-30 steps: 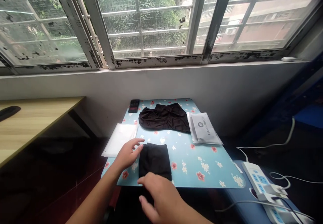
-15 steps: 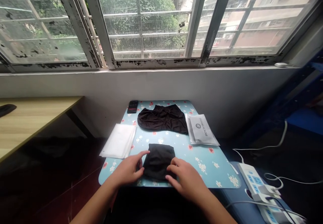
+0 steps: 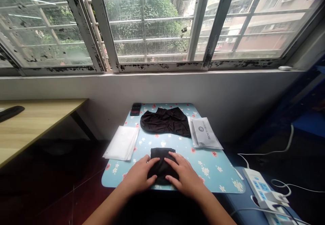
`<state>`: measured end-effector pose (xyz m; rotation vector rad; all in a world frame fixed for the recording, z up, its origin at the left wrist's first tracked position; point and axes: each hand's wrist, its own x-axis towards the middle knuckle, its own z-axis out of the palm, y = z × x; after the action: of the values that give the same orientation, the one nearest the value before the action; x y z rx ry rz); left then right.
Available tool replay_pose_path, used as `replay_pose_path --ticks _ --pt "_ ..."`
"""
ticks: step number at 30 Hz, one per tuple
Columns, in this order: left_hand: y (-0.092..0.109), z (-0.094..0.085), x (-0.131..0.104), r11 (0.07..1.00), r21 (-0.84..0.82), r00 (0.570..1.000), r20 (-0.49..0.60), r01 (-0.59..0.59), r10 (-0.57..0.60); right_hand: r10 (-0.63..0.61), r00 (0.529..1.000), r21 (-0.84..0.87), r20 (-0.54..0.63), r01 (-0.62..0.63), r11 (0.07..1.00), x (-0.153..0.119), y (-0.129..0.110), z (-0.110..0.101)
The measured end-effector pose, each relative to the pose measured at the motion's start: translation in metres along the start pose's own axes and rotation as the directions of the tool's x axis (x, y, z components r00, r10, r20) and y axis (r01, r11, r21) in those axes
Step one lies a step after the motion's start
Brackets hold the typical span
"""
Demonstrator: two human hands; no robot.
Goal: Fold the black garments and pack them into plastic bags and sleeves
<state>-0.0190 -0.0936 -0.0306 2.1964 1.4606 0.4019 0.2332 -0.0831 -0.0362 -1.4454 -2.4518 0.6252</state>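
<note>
A folded black cloth [image 3: 162,166] lies near the front edge of the blue flowered table [image 3: 210,181]. My left hand [image 3: 142,173] rests on its left side, fingers apart and fingertips on the fabric. On the right side lies my right hand [image 3: 184,172], its fingers also spread over the cloth. Behind them is a larger, crumpled black fabric piece [image 3: 166,121]. White plastic bags [image 3: 122,143] sit at the table's left, and printed bags [image 3: 205,133] at its right.
Small dark items [image 3: 135,109] stand at the table's back left corner. A wooden desk [image 3: 45,116] is on the left. At the right, a white power strip [image 3: 259,187] with cables lies on a blue surface. A window spans the wall ahead.
Both hands have moved inward from the cloth's sides, and their fingers now lie on top of it. The view has shifted slightly.
</note>
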Motion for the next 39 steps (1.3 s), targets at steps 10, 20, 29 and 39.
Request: replay_pose_path --ticks 10,20,29,39 --pt "-0.053 -0.054 0.005 0.96 -0.035 0.848 -0.46 0.279 -0.263 -0.057 0.998 -0.03 -0.002 0.057 0.998 -0.004 0.006 0.012" --pt "-0.088 -0.067 0.02 0.782 0.16 0.781 -0.319 0.603 -0.537 -0.015 1.0 0.028 -0.007 0.015 0.999 -0.007 0.0 0.003" --pt "-0.07 -0.087 0.031 0.819 0.23 0.798 -0.467 0.525 -0.38 -0.037 0.999 0.037 -0.038 0.038 0.999 -0.008 0.002 0.004" --pt "-0.022 -0.044 0.078 0.964 0.265 0.953 -0.297 0.031 0.051 -0.046 0.999 0.023 0.017 0.046 0.999 -0.013 -0.004 -0.002"
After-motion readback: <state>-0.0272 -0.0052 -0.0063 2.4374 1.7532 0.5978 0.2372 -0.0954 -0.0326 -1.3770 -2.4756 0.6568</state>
